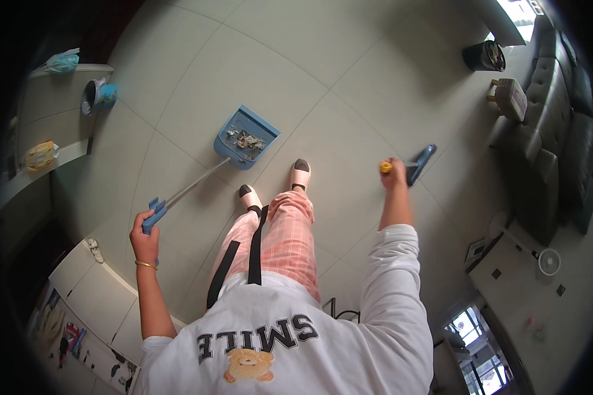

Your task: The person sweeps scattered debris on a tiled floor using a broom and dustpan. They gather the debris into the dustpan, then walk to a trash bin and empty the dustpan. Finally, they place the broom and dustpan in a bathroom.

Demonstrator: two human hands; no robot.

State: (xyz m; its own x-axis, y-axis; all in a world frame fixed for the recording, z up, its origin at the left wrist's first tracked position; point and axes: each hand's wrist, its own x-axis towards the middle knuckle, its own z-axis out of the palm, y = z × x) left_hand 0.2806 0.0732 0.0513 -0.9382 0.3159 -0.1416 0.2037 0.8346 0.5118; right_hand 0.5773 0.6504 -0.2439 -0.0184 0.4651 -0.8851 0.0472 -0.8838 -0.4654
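Note:
My left hand point(146, 236) grips the blue handle point(154, 215) of a long-handled dustpan. Its blue pan point(247, 137) rests on the tiled floor ahead of my feet, with grey and brown debris point(250, 140) inside. On the right, my right hand point(394, 174) is closed around a broom's stick, whose yellow end point(385, 167) pokes out of the fist. The blue broom head point(421, 165) shows just beyond that hand, tilted, with dark bristles along its far side. Whether the bristles touch the floor I cannot tell.
A dark leather sofa point(548, 98) lines the right side, near a small padded stool point(510, 99) and a black bin point(484, 56). At left, a blue bin point(99, 97) stands beside a cabinet point(62, 94). A white shoe cabinet point(96, 291) is at lower left.

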